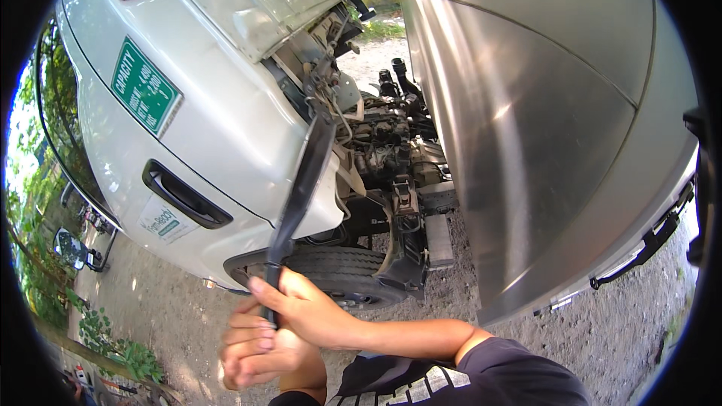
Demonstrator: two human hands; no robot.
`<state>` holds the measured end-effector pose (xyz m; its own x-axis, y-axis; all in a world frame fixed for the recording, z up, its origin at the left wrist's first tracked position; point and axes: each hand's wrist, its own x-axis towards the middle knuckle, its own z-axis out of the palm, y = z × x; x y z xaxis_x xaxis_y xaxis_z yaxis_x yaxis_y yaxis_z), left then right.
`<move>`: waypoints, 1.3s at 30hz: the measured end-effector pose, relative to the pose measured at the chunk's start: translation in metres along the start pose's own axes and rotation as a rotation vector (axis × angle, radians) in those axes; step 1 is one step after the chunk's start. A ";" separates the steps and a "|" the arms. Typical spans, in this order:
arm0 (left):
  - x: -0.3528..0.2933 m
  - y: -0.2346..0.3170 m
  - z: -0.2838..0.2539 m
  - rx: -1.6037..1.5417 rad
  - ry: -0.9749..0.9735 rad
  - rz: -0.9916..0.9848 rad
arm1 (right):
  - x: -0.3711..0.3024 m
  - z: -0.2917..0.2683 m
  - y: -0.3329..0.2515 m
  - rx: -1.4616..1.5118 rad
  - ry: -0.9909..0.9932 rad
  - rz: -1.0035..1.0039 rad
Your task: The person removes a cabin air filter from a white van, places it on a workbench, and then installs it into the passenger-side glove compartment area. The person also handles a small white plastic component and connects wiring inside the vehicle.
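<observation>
Item, black strap (pixel 301 188): a long flat dark strip running down from the gap behind the tilted white truck cab (pixel 218 105) to my hands; its upper end is disappearing among the linkage at the cab's rear edge, where I cannot tell how it is fastened.

Item, right hand (pixel 297 308): I am closing it around the strap's lower end, fingers curled, index finger lying across the strip.

Item, left hand (pixel 256 353): I am keeping it just below and touching the right, fingers folded in; whether it is gripping the strap's tail or only backing the other hand I cannot tell.

Item, surroundings: front tyre (pixel 342 274) just behind my hands; exposed engine parts (pixel 387 143) between cab and silver cargo box (pixel 541 120); door handle (pixel 184 195) and green sticker (pixel 145 86) on the cab side; gravel ground (pixel 173 308) beneath.

Handling note, as I am judging it: the strap is looking taut, so I am favouring a pull in line with its length rather than sideways; both hands stacked close; wrists straight; feet clear of the tyre.
</observation>
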<state>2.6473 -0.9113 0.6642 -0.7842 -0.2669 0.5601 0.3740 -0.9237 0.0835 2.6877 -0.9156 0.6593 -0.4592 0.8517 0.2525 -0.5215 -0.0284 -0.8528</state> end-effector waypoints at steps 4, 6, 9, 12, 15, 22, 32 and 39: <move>-0.041 0.013 -0.041 -0.311 -0.313 -0.114 | -0.041 -0.034 0.012 -0.161 0.093 0.103; -0.043 0.021 -0.070 -0.401 -0.667 -0.172 | -0.058 -0.046 0.021 -0.210 0.171 0.117; -0.044 0.032 -0.111 -0.217 -1.159 -0.216 | -0.081 -0.058 0.039 -0.169 0.393 0.157; -0.077 0.030 -0.135 -0.322 -1.175 -0.046 | -0.106 -0.074 0.050 -0.189 0.464 0.254; -0.116 0.034 -0.160 -0.333 -1.144 0.032 | -0.129 -0.092 0.059 -0.197 0.544 0.346; -0.193 0.057 -0.229 -0.290 -1.318 -0.175 | -0.182 -0.150 0.120 -0.147 0.725 0.521; -0.183 0.012 -0.242 0.191 -1.556 -0.507 | -0.212 -0.197 0.200 -0.319 0.988 0.531; -0.116 -0.041 -0.473 0.592 -1.879 -0.978 | -0.208 -0.222 0.219 -0.759 1.181 0.654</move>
<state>2.4890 -0.9725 0.2061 0.3477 0.9335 0.0877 0.6244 -0.3003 0.7211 2.8291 -0.9826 0.3186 0.5462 0.7221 -0.4245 0.1794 -0.5959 -0.7828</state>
